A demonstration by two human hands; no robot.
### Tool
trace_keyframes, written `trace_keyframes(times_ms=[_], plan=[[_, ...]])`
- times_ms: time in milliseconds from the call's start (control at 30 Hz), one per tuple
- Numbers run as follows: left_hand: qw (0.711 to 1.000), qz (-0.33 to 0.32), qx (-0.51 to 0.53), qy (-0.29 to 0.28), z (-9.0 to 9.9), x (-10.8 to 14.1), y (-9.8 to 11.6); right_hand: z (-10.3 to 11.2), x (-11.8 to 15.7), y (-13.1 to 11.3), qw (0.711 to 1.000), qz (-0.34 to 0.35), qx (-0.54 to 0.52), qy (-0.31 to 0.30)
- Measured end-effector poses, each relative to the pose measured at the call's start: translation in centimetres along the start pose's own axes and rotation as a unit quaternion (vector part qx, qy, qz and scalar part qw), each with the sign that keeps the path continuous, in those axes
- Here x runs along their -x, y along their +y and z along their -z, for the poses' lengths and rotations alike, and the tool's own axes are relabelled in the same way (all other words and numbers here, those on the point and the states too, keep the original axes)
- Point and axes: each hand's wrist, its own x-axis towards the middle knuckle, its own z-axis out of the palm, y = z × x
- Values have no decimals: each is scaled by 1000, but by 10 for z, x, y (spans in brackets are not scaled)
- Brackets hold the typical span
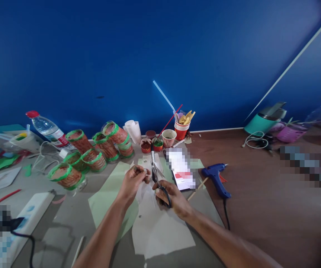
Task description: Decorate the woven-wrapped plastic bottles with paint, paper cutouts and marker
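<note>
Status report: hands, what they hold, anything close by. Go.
Right hand grips scissors, blades up. Left hand pinches a small paper piece at the blades. Blue glue gun lies right, apart.

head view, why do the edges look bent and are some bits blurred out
Head view: wide-angle lens bows the wall trim and darkens the right corners; pixelated blocks cover a patch by the phone, the right floor and the lower-left corner. The left hand, right hand and scissors are fairly sharp; light is soft, shadows faint.
</note>
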Motion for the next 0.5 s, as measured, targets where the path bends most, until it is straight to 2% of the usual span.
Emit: trace_keyframes(times_ms=[233, 500], plan=[[999, 1, 38, -32, 2, 1, -1, 0, -1, 0, 1000, 8, -14, 7], [1000, -13, 19, 2, 2, -2, -3, -3, 1, -7, 1000, -7, -11, -8]])
